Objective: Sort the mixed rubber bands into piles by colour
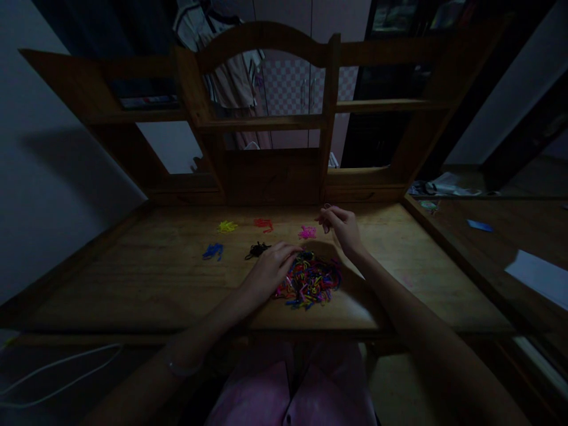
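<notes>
A mixed heap of thin coloured cords [313, 284], like small elastic bands or strings, lies near the front of the wooden desk. My left hand [277, 263] rests at the heap's upper left edge, palm down, with its fingers stretched over it. My right hand [341, 226] is raised above the desk, thumb and fingers pinched on a thin loop [327, 206] whose colour is hard to make out. Just left of that hand lies a small pink bunch [307, 232]. A black bunch [256, 250] sits beside my left hand. Red [264, 224], yellow [227, 226] and blue [213, 251] bunches lie farther left.
Along the desk's back edge stands a wooden shelf unit [275, 125]. To the right, a lower surface holds a white paper [539, 278] and a blue card [480, 225]. Clothes [231, 71] hang behind the shelves. The room is dim.
</notes>
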{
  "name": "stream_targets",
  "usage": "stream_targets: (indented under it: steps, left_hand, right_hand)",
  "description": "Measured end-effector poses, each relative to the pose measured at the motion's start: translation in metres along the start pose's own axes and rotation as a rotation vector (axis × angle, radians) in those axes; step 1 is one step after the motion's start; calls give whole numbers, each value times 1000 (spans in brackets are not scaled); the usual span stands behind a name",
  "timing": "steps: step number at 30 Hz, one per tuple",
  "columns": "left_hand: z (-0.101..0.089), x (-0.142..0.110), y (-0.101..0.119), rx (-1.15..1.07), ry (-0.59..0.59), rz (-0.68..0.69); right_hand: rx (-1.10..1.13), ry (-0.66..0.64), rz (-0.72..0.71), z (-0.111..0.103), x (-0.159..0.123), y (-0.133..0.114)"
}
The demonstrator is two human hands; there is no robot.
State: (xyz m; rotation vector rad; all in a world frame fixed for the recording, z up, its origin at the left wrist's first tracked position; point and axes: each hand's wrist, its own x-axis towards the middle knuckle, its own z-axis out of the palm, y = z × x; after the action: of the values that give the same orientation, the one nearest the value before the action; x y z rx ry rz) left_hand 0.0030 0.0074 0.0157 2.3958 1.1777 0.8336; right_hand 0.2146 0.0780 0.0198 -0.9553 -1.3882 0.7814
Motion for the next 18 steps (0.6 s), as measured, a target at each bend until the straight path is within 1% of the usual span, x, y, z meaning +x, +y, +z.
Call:
stream_targets:
  steps: [3, 5, 7, 9, 11, 14, 18]
  left_hand:
    - [-5, 2, 3, 2, -39, -11]
    - [-13, 0, 7, -8, -117, 9]
    - [-24, -7, 11, -19, -221, 50]
    - [-31, -16, 14, -9, -278, 63]
    - [-34, -24, 15, 23, -280, 30]
    - [-30, -29, 11, 53, -289, -15]
    - [-23, -27, 4, 37, -286, 8]
  right_hand:
    - [40, 14, 13, -3, 3, 4]
    - [62, 22, 20, -5, 5, 6]
    - [82, 30, 27, -7, 6, 8]
    - [97, 35, 34, -8, 7, 9]
    - [106, 32, 41, -9, 7, 9]
    - [107, 22, 53, -8, 6, 9]
    - [100, 21, 65, -8, 5, 8]
